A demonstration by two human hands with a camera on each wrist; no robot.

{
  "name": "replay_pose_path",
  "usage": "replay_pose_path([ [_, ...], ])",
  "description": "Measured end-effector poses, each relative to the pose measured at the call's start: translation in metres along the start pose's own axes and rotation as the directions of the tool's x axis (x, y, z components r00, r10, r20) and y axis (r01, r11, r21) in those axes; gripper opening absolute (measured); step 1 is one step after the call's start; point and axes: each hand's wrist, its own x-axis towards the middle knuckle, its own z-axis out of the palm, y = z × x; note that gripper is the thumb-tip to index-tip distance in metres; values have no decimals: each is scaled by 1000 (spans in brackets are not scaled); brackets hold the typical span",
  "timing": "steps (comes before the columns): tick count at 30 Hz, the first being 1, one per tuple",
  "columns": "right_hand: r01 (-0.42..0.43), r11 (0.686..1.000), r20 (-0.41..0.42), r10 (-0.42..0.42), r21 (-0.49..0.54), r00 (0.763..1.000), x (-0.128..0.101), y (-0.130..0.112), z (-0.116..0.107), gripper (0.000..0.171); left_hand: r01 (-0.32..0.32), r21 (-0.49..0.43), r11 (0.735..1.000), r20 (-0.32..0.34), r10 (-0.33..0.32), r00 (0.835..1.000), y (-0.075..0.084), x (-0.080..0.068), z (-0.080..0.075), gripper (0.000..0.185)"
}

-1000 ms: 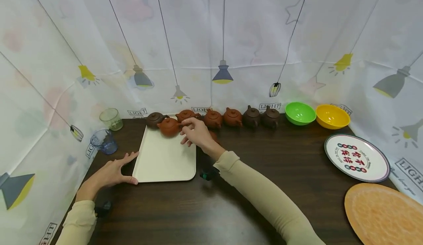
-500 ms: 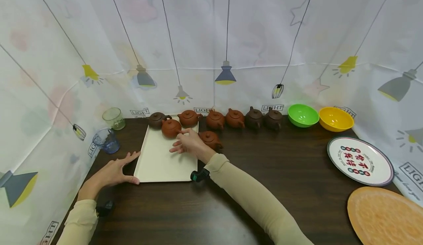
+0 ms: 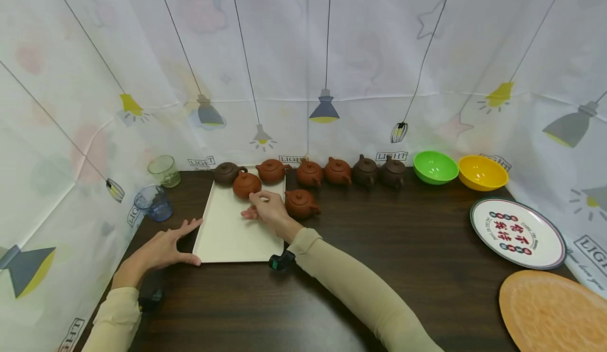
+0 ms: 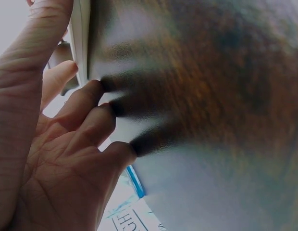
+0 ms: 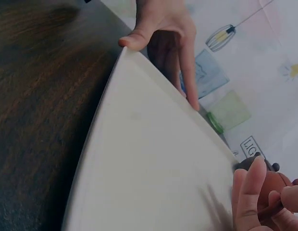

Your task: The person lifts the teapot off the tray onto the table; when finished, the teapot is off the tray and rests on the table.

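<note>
A cream tray (image 3: 237, 236) lies on the dark table. My left hand (image 3: 158, 249) touches its near left corner, thumb at the front edge and fingers stretched along the side. Over the tray, my right hand (image 3: 271, 209) pinches the near-side projecting part of a reddish-brown teapot (image 3: 246, 185); in the right wrist view thumb and fingers close on that brown stub beside the teapot (image 5: 275, 182). Behind it sit a dark brown teapot (image 3: 226, 173) and another reddish-brown teapot (image 3: 272, 171) at the tray's far end. A further reddish teapot (image 3: 301, 203) stands by the tray's right edge.
Two reddish teapots, one of them here (image 3: 338, 171), and two dark ones, one here (image 3: 365, 170), line the back. A green bowl (image 3: 436, 167), yellow bowl (image 3: 482, 173), printed plate (image 3: 518, 233) and tan oval mat (image 3: 552, 310) are right. A green glass (image 3: 164, 171) and blue glass (image 3: 154, 203) stand left.
My right hand has moved toward me, and the teapot it works on has turned, its projecting part swinging from the right to the near side. The left hand stays at the tray.
</note>
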Motion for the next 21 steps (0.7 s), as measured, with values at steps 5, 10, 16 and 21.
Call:
replay_pose_path([
  [5,17,999,4,-17,-37,1000,-10,-4,-8,31,0,5,1000,10,0,1000,1,0,-1,117],
  [10,45,998,88,-40,-47,995,-29,-12,-19,31,-1,15,1000,10,1,1000,-3,-2,0,117],
  [16,94,996,205,-92,-2,974,-66,-25,-50,32,-13,10,1000,-1,13,1000,-2,0,3,116],
  [21,142,990,192,-136,-19,972,-109,-38,-98,37,-35,15,999,-5,35,999,0,-1,1,115],
])
